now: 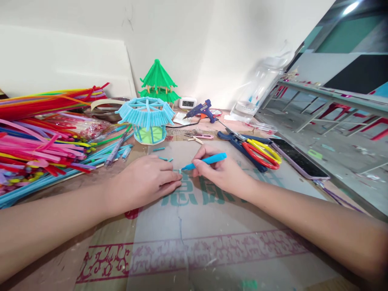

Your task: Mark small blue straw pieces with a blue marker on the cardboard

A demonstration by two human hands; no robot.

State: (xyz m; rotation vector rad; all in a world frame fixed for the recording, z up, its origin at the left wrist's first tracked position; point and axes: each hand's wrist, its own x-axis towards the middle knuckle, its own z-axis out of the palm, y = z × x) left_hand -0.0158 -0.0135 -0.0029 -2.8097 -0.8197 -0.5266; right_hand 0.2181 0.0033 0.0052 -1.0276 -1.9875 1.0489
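Note:
My right hand (216, 167) grips a blue marker (209, 159), its tip pointing left and down at a tiny stick piece (180, 171) on the translucent sheet (212, 218). My left hand (148, 178) lies palm down beside it, fingers together, the fingertips pinching or pressing this piece; the exact hold is partly hidden. Just beyond the left fingers lie several short blue-green pieces (159, 149). Pale bare stick pieces (198, 140) rest past the right hand. A pale-blue pavilion model (147, 117) stands behind, in front of a green tiered roof (157, 76).
Pipe cleaner bundles (42, 141) crowd the left side. Toward the back are a small clock (187, 103), a blue glue gun (201, 110) and a clear plastic bottle (253, 89). Red-and-yellow-handled scissors (260, 151) and a phone (298, 157) lie at right.

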